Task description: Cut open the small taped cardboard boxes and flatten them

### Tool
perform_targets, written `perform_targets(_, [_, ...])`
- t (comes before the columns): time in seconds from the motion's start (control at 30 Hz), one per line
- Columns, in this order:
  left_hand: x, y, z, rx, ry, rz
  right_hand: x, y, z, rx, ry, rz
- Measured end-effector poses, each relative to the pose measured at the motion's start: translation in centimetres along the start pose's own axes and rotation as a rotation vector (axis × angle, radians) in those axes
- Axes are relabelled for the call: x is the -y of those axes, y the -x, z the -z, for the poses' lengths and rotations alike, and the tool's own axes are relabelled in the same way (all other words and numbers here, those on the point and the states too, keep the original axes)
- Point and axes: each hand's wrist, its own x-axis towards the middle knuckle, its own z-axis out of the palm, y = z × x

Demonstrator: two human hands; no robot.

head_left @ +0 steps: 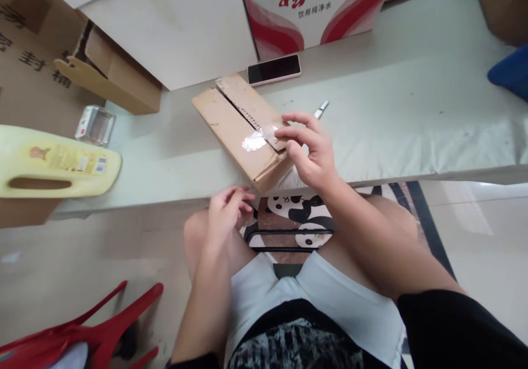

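A flat brown cardboard box point(231, 124) lies slantwise on the white table point(391, 110), its near corner jutting over the front edge. Clear tape point(258, 139) shines across its seam. My right hand point(311, 152) rests at the box's right side, thumb and forefinger pinched on the end of the tape. My left hand point(226, 209) hovers lower, in front of the table edge above my knee, fingers loosely curled together with nothing visible in them.
A phone point(274, 69) lies behind the box. A small blade point(322, 108) sits right of my right hand. A yellow jug point(49, 168), a small clear packet point(95, 125) and large cartons point(313, 6) crowd the left and back. A red chair point(82, 336) stands lower left.
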Motion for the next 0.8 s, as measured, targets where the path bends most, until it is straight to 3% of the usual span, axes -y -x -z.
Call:
perform_targets(0.07, [-0.2,0.7,0.4,-0.236,0.008,-0.288,0.2,0.4,0.0,0.066,-0.027,0.016])
perform_targets(0.13, [-1.2,0.7,0.5,-0.386,-0.03,-0.633,0.4,0.6,-0.1,0.117,-0.026,0.023])
perform_targets(0.23, [-3.3,-0.2,-0.3,-0.342,-0.234,-1.033,0.5,0.6,-0.2,0.136,-0.029,0.016])
perform_targets(0.4, [-4.7,-2.7,-2.2,-0.165,-0.549,-1.145,0.5,-0.1,0.0,0.136,-0.005,-0.009])
perform_targets(0.5, [-3.5,-3.9,-2.9,-0.255,-0.473,-1.212,0.1,-0.9,0.7,0.087,0.075,-0.099])
perform_targets(0.57, [-2.8,-4.3,-3.3,-0.317,-0.41,-1.244,-0.5,-1.3,1.3,0.097,0.194,-0.288])
perform_targets(0.67, [-2.5,-4.4,-3.7,-0.37,-0.361,-1.285,-1.7,-1.8,1.8,0.306,0.463,-0.569])
perform_targets(0.73, [-2.6,-4.3,-3.9,-0.398,-0.327,-1.319,-2.5,-2.0,1.9,0.447,0.605,-0.635])
perform_targets(0.8, [-2.7,-4.2,-4.0,-0.412,-0.313,-1.322,-3.0,-2.0,1.8,0.484,0.687,-0.652])
